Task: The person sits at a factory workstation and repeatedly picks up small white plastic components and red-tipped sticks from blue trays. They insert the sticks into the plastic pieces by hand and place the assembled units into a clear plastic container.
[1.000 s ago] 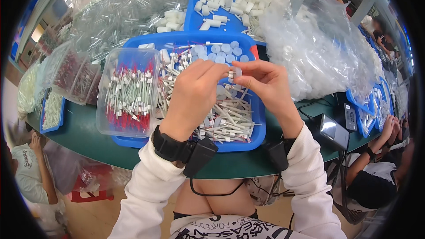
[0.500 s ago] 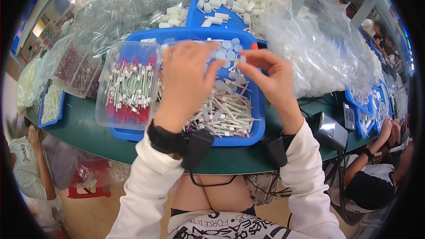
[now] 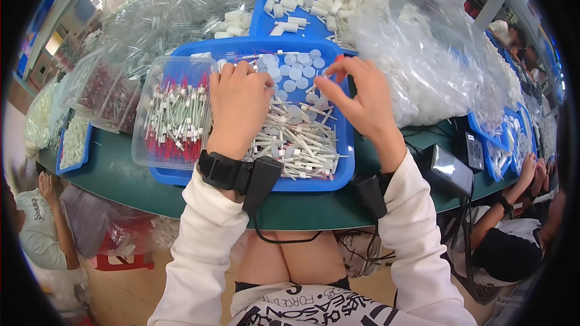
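My left hand (image 3: 237,105) reaches over the left part of a blue tray (image 3: 347,166), against the clear plastic box (image 3: 140,145). Its fingers are curled, and whatever lies under the tips is hidden. Across the tray, my right hand (image 3: 365,96) brings thumb and forefinger together near the right rim; a small pale bit shows at the tips, too small to name. Between the hands lie round translucent white discs (image 3: 290,72). Nearer me is a heap of thin white sticks (image 3: 296,145). The clear box holds many white-and-red slender pieces (image 3: 175,118).
Behind stands another blue tray (image 3: 260,21) with white cylinders (image 3: 296,22). Large clear bags (image 3: 417,54) crowd the back and right. A dark boxy device (image 3: 450,172) with cables sits on the green table (image 3: 121,184) to the right. Other people work at both sides.
My hands have drawn apart. The left has come away from the discs toward the clear box, while the right stays by the tray's right rim. The whole view has shifted slightly.
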Demonstrator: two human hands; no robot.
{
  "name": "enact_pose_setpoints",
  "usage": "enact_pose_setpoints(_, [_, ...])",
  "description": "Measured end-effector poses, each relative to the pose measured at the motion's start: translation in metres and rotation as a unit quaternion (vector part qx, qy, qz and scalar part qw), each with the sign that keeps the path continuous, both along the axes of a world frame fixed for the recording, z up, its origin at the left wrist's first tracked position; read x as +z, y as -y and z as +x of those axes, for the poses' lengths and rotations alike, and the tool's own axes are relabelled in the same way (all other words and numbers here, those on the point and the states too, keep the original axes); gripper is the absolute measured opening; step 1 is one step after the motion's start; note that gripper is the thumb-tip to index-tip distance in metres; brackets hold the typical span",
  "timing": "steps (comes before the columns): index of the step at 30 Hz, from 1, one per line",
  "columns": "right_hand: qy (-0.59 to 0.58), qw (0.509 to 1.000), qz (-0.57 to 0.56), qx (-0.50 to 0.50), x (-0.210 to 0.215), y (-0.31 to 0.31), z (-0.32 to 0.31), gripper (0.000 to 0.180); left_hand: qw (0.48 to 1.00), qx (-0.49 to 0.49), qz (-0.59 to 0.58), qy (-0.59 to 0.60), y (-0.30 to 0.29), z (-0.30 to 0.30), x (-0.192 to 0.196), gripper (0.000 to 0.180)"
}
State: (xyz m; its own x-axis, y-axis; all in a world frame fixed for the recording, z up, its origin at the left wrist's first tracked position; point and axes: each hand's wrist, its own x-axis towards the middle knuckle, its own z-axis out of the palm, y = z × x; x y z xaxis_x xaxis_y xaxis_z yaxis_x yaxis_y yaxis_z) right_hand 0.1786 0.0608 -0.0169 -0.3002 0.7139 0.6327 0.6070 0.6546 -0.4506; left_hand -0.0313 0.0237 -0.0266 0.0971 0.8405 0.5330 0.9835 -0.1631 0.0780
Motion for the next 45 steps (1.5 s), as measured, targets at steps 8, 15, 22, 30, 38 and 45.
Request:
enact_pose_setpoints(8, [0.179, 0.974, 0.124, -0.059, -0.023, -0.038, 0.003, 0.019, 0.997, 0.043, 0.007, -0.065, -0.007, 0.013, -0.006, 0.003])
enact_pose_setpoints(15, [0.082, 0.991, 0.083, -0.062, -0.018, -0.027, 0.000, 0.026, 0.992, -0.033, 0.091, 0.085, -0.006, 0.017, 0.007, 0.008])
enact_pose_setpoints(22, [-0.246, 0.962, -0.099, 0.068, -0.003, -0.009, -0.005, 0.023, 0.765, -0.277, -0.062, 0.578, 0.005, 0.029, 0.022, 0.010])
enact_pose_setpoints(30, [-0.422, 0.812, -0.309, 0.258, -0.002, 0.002, -0.017, 0.030, 0.613, -0.316, -0.177, 0.702, 0.003, 0.030, 0.019, 0.019])
enact_pose_setpoints(38, [-0.467, 0.728, -0.420, 0.276, 0.002, 0.000, -0.010, 0.030, 0.673, -0.257, -0.162, 0.675, 0.000, 0.025, 0.011, 0.013])
enact_pose_setpoints(45, [-0.452, 0.732, -0.398, 0.319, -0.007, -0.007, -0.007, 0.028, 0.790, -0.193, -0.165, 0.558, 0.003, 0.029, 0.012, 0.014])
